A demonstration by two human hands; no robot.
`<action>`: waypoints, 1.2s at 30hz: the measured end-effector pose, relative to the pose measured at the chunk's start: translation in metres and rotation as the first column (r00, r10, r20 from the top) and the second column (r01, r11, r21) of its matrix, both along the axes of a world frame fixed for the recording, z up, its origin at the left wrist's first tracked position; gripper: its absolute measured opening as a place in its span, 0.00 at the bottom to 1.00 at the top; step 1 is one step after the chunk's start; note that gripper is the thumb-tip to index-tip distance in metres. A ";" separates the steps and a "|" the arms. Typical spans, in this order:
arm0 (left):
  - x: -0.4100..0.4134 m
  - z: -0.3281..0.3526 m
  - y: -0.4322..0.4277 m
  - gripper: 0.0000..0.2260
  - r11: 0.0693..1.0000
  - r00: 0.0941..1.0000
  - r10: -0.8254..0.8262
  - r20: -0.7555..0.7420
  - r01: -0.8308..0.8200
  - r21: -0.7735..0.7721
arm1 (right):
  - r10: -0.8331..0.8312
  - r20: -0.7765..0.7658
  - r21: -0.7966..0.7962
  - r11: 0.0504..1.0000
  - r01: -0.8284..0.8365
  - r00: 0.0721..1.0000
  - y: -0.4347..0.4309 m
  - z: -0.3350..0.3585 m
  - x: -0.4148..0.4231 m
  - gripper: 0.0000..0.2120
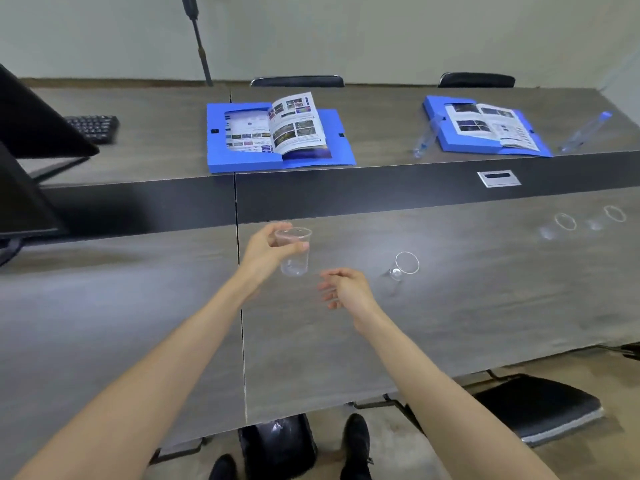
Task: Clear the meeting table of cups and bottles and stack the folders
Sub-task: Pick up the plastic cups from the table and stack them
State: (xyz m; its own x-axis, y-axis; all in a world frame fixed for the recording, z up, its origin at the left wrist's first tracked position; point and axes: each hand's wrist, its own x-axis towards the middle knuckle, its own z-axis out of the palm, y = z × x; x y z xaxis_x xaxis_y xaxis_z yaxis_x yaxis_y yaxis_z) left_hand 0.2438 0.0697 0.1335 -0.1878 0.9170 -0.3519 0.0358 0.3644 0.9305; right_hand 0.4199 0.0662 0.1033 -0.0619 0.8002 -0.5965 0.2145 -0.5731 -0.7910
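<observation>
My left hand [268, 249] grips a clear plastic cup [295, 258] upright above the grey table [450, 306]. Just to its right, my right hand [341, 287] hovers with fingers apart and nothing in it. A second clear cup [403, 265] lies on its side right of that hand. Two more clear cups [557, 226] [606, 218] lie tipped over at the far right. Across the table, two blue folders [242, 161] [485, 142] lie open with brochures on them. A clear bottle [426, 137] and another with a blue cap [585, 131] lie beside the right folder.
Two dark monitors [31, 133] and a black keyboard [93, 128] stand at the left. A metal cable hatch [498, 178] sits in the table's dark middle strip. A black bin [277, 445] stands under the near edge by my shoes. Chairs stand at the near right [540, 407] and far side.
</observation>
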 end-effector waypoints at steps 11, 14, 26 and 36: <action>0.144 -0.006 0.006 0.23 0.985 0.989 0.141 -0.039 -0.144 -0.090 | 0.299 0.907 0.017 0.677 -0.736 0.296 0.120 -0.069 0.171 0.34; 0.161 -0.009 0.006 0.22 0.989 0.989 0.119 -0.083 -0.125 -0.080 | 0.479 0.841 -0.154 0.656 -0.739 0.251 0.139 -0.091 0.186 0.39; 0.170 -0.021 -0.039 0.21 0.991 0.971 0.082 -0.224 -0.104 -0.089 | 0.399 0.596 0.129 0.809 -0.573 0.697 0.100 -0.091 0.185 0.30; 0.215 0.031 -0.069 0.22 0.984 0.966 -0.023 -0.256 0.067 0.164 | 0.217 0.244 0.673 0.664 -0.326 0.945 0.023 0.113 0.198 0.29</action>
State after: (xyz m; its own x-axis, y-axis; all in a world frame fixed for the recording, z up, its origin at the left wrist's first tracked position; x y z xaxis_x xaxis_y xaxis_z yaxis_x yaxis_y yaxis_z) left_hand 0.4589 0.0004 0.1644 -0.2078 0.9685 -0.1370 0.2903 0.1948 0.9369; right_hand 0.6175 0.0896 0.2160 -0.3097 0.9448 0.1072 0.4024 0.2323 -0.8855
